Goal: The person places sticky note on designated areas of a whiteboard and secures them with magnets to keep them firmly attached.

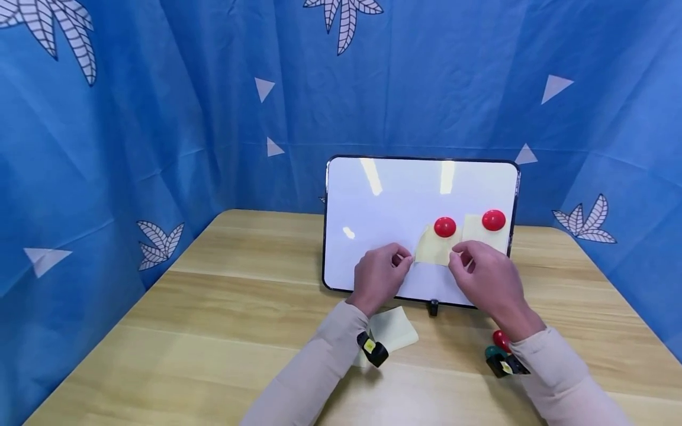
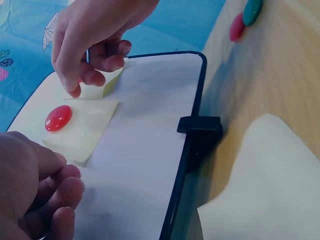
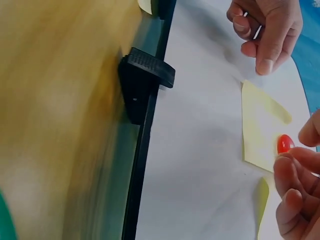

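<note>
A whiteboard [image 1: 367, 201] stands tilted back on the table, with two pale yellow paper notes on its right half. A round red magnet [image 1: 444, 227] sits on the upper part of the left note [image 1: 433, 251]; another red magnet [image 1: 494, 220] sits on the right note [image 1: 476, 232]. My left hand [image 1: 379, 273] hovers by the left note's lower left corner, fingers loosely bent and holding nothing. At that note's lower right side is my right hand [image 1: 490, 278], thumb and fingers also loosely bent around nothing. It partly covers the right note.
Loose paper notes [image 1: 395, 329] lie on the wooden table [image 1: 256, 307], partly under the left forearm. By the right wrist are a red magnet [image 1: 501, 339] and a green magnet [image 1: 493, 351]. A black foot [image 1: 433, 307] holds the board's lower edge. Blue curtain [image 1: 341, 106] surrounds the table.
</note>
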Action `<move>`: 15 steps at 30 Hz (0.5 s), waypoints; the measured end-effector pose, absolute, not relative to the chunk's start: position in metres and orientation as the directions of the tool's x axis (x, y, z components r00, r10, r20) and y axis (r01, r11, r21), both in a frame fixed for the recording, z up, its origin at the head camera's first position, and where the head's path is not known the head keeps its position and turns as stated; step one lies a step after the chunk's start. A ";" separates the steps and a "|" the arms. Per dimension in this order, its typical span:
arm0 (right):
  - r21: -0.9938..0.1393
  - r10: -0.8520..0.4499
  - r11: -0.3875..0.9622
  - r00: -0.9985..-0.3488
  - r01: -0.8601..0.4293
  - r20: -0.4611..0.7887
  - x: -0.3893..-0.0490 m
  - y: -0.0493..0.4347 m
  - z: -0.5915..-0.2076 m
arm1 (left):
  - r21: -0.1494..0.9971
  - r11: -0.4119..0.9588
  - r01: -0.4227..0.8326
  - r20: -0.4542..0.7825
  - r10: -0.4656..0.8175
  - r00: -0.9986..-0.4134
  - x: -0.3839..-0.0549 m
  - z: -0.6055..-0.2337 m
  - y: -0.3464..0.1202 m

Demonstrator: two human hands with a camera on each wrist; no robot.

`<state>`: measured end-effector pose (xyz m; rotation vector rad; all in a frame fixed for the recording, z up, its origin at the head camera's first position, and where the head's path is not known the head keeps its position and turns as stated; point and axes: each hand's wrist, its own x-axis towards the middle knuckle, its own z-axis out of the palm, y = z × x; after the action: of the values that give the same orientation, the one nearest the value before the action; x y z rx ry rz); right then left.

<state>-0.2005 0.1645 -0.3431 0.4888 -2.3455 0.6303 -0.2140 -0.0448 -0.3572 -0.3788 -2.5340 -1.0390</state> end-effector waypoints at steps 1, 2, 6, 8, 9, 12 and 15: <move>-0.310 -0.185 0.815 -0.726 -0.490 0.662 -0.199 0.166 -0.344 | 0.599 0.704 0.381 0.436 0.112 -0.893 -0.213 -0.358 -0.046; -0.311 -0.194 0.815 -0.735 -0.490 0.649 -0.198 0.167 -0.344 | 0.585 0.716 0.381 0.435 0.119 -0.893 -0.212 -0.359 -0.047; -0.317 -0.211 0.818 -0.764 -0.479 0.610 -0.192 0.173 -0.347 | 0.543 0.744 0.390 0.423 0.158 -0.892 -0.208 -0.362 -0.055; -0.322 -0.210 0.821 -0.774 -0.471 0.597 -0.189 0.177 -0.348 | 0.530 0.748 0.399 0.408 0.187 -0.893 -0.206 -0.364 -0.059; -0.329 -0.207 0.821 -0.780 -0.467 0.590 -0.187 0.179 -0.348 | 0.527 0.746 0.407 0.401 0.204 -0.893 -0.205 -0.364 -0.062; -0.341 -0.208 0.822 -0.798 -0.456 0.565 -0.183 0.183 -0.351 | 0.522 0.738 0.428 0.377 0.250 -0.892 -0.201 -0.365 -0.069; -0.349 -0.217 0.823 -0.815 -0.449 0.537 -0.180 0.186 -0.356 | 0.541 0.719 0.436 0.346 0.282 -0.895 -0.198 -0.365 -0.076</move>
<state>-0.1804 0.1865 -0.3558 0.4926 -2.5198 0.6467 -0.1979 -0.0756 -0.3648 -0.5708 -2.6859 -0.9352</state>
